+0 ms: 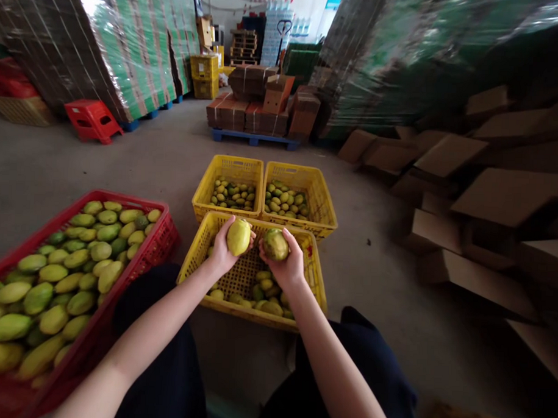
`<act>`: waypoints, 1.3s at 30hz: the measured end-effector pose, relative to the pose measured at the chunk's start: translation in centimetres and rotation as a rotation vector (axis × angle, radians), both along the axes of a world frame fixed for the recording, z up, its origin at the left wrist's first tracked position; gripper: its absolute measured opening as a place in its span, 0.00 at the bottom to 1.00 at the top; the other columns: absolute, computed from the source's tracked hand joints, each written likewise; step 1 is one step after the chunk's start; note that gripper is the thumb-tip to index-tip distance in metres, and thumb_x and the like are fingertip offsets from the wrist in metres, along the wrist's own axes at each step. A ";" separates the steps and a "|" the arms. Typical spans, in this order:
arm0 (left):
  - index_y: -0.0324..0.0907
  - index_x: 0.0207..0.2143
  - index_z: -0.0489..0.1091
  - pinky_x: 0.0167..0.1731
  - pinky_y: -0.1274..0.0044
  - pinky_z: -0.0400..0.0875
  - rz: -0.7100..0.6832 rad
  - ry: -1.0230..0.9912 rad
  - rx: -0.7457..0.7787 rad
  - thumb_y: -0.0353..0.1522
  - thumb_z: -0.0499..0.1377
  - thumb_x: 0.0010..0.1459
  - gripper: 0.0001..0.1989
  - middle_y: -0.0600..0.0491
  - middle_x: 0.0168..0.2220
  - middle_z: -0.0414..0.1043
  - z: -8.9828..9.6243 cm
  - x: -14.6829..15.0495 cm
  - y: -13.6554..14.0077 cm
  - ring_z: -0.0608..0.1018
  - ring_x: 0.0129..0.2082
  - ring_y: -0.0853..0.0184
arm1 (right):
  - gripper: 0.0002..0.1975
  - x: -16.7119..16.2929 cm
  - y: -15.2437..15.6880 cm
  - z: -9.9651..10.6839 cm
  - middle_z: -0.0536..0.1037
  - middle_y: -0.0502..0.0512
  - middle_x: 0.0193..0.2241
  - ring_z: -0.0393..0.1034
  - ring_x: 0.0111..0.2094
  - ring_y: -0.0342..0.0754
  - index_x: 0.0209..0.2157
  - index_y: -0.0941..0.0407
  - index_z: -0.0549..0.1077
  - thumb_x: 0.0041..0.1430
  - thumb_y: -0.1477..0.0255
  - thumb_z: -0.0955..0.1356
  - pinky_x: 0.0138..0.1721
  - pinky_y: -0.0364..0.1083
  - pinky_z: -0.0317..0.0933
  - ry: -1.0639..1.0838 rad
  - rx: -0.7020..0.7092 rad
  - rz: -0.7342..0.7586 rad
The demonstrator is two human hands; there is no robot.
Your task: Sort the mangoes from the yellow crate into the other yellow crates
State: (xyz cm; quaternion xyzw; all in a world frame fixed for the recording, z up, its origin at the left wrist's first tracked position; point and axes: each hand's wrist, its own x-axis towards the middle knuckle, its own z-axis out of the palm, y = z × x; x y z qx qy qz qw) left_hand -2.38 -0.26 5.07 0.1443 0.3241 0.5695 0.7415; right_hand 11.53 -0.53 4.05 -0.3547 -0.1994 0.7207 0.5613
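Over the front yellow crate (320, 277), my left hand (221, 251) is closed around a yellow-green oval fruit (238, 237), lemon-like in shape. My right hand (292, 264) grips a second one, a fruit with dark green and brownish blotches (276, 245). Both are held up side by side, a small gap apart. Below them, several similar fruits (267, 286) lie mostly along the crate's near side, and part of its slotted floor shows. My forearms hide some of the crate's contents.
A red crate (165, 220) full of yellow-green fruit stands at my left. Two yellow crates (205, 188) with fruit adjoin the front crate's far side. Cardboard boxes (508, 195) crowd the right. Farther back are a red stool (94, 120) and a blue pallet (254, 138) of flattened cartons.
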 end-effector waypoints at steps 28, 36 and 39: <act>0.39 0.31 0.72 0.34 0.80 0.74 0.042 -0.458 -0.072 0.34 0.49 0.62 0.14 0.53 0.27 0.76 -0.1 -0.3 0.7 0.78 0.29 0.71 | 0.11 -1.3 0.9 0.1 0.79 0.52 0.26 0.75 0.29 0.46 0.28 0.56 0.74 0.55 0.64 0.65 0.32 0.44 0.71 0.382 -0.026 -0.126; 0.39 0.32 0.74 0.31 0.79 0.75 0.044 -0.425 -0.074 0.33 0.49 0.61 0.14 0.52 0.27 0.78 -0.2 -0.9 0.8 0.79 0.26 0.70 | 0.12 -1.2 0.9 -0.1 0.78 0.52 0.25 0.74 0.29 0.44 0.26 0.57 0.73 0.57 0.66 0.63 0.33 0.42 0.71 0.404 0.000 -0.108; 0.39 0.35 0.74 0.32 0.79 0.75 0.100 -0.447 -0.079 0.31 0.50 0.60 0.13 0.51 0.28 0.78 -0.1 -0.9 0.9 0.79 0.28 0.69 | 0.10 -1.2 1.0 -0.4 0.79 0.52 0.27 0.75 0.31 0.45 0.30 0.57 0.73 0.56 0.66 0.64 0.37 0.44 0.72 0.363 0.022 -0.096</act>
